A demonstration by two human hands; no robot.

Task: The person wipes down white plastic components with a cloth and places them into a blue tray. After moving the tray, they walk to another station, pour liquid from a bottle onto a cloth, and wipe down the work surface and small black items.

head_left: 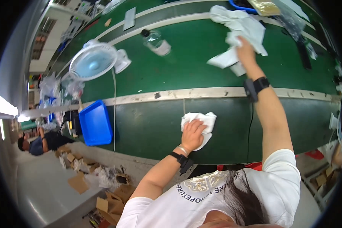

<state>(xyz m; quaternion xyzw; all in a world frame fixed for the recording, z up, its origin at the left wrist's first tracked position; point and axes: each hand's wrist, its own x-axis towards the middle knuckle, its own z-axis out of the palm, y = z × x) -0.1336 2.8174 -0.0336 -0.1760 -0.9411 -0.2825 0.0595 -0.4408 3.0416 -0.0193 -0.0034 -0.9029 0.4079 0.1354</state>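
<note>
My left hand [193,134] presses down on a crumpled white cloth [208,121] on the near green tabletop, its fingers bent over the fabric. My right arm stretches far forward across the metal strip. Out there my right hand [247,55] grips the edge of a loose heap of white cloth [250,28] at the back right; some of its fingertips are hidden in the folds. A clear bottle with a black cap and a pale label [156,42] lies to the left of that heap.
A white and blue fan [93,61] stands at the left, its cord [114,98] running over the near edge. A blue tray [96,123] sits at the left end. Plastic bags [290,21] lie back right. Cardboard boxes [112,207] are on the floor; another person [38,145] is far left.
</note>
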